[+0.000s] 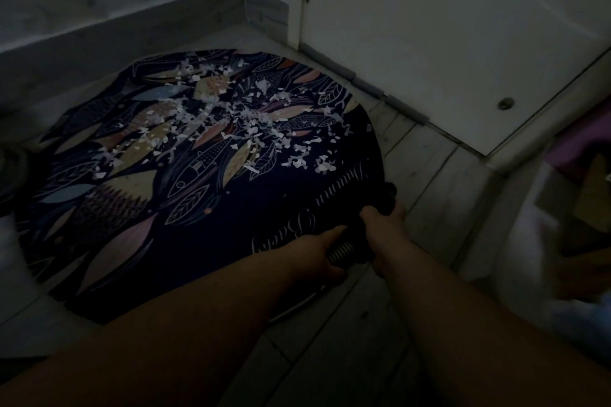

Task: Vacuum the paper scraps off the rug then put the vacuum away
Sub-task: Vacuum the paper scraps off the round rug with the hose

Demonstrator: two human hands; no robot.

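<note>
A round dark rug (pixel 198 235) with leaf and fish patterns lies on the pale floor. Many white paper scraps (pixel 238 116) are strewn over its far half. At the rug's right edge I hold a black vacuum tube (pixel 350 249) with a ribbed section. My left hand (pixel 319 254) grips its near end. My right hand (pixel 383 221) grips it further along, and the tube's dark tip (pixel 390 192) pokes out beyond my fingers. The room is dim, and the rest of the vacuum is out of sight.
A white door (pixel 446 36) with a grey draught strip (pixel 373 89) stands behind the rug on the right. A skirting board and wall (pixel 132 20) run behind it on the left. Blurred boxes and cloth (pixel 568 208) sit at the right edge.
</note>
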